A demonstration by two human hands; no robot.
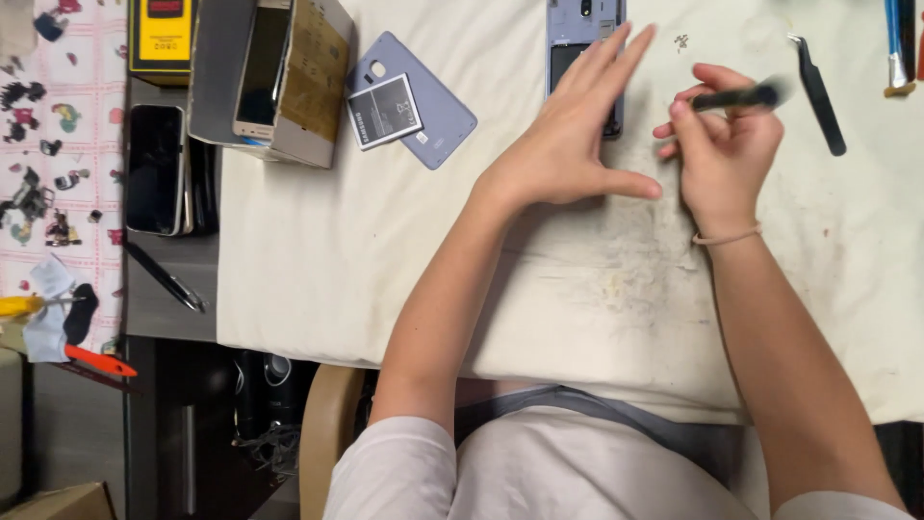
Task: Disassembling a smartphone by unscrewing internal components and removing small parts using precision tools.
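Cream cloth (318, 250); left hand (568, 144) splayed flat on phone (577, 39); right hand (727, 144) grip pinching screwdriver (736, 96).

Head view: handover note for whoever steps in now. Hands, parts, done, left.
Left hand: open, flat, pinning the opened phone on the cloth.
Right hand: gripping a dark screwdriver, blurred, beside the phone.
Done: back cover off, battery out and lying on it.
Tiny screws lie right of the phone; black tweezers further right.
Left: can't tell how many screws remain; the hand hides the frame.
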